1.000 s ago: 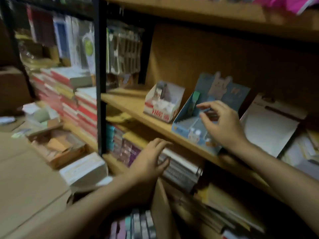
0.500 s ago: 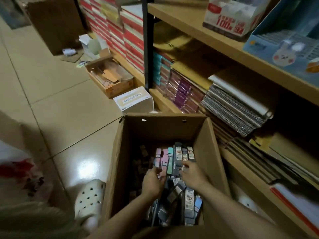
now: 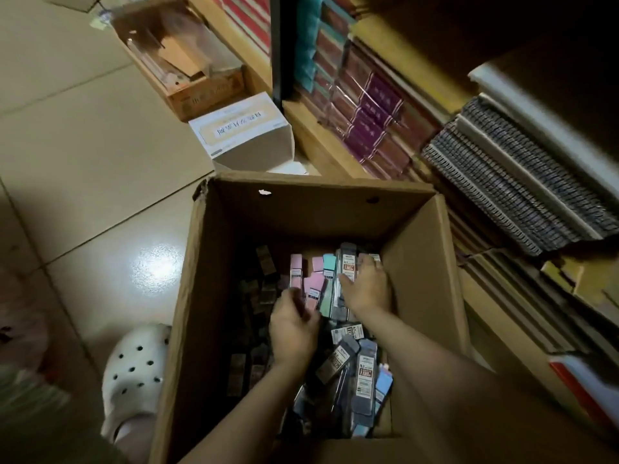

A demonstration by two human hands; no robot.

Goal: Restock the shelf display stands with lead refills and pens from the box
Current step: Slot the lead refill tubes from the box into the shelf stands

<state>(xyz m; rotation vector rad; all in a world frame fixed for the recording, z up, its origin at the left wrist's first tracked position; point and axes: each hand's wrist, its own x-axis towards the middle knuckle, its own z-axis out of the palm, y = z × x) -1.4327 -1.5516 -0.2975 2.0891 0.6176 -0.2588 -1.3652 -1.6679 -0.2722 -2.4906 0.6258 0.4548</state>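
Both hands reach down into an open cardboard box (image 3: 418, 249) standing on a pale tiled floor (image 3: 83, 162), hard against a low wooden shelf (image 3: 321, 142). The box holds a loose heap of lead refill packs (image 3: 365, 376) — slim grey, pink, teal and blue cases, many with white printed labels — piled mainly along its middle and right side, with darker packs in shadow to the left.

The left hand (image 3: 293, 324) sits near the centre of the heap, back of the hand to the camera, fingers curled down towards a pink refill pack (image 3: 296, 272) that stands up just beyond its fingertips; motion blur hides whether the fingers actually grip it. The right hand (image 3: 366, 289) lies farther in and to the right, palm down, its fingers bent over the top of a grey refill pack (image 3: 345, 262) and the thumb pressed against that pack's side, so that it holds the case. Both forearms enter from the bottom edge and slope in towards each other over the box's near wall.

Beside the box's left wall, a white perforated clog (image 3: 134, 373) rests on the tiles. Beyond the far wall lie a white labelled carton (image 3: 241, 128) and, farther off, a brown open carton (image 3: 187, 61). On the shelf stand purple wrapped booklets (image 3: 371, 118) and a slanting stack of spiral notebooks (image 3: 522, 189).
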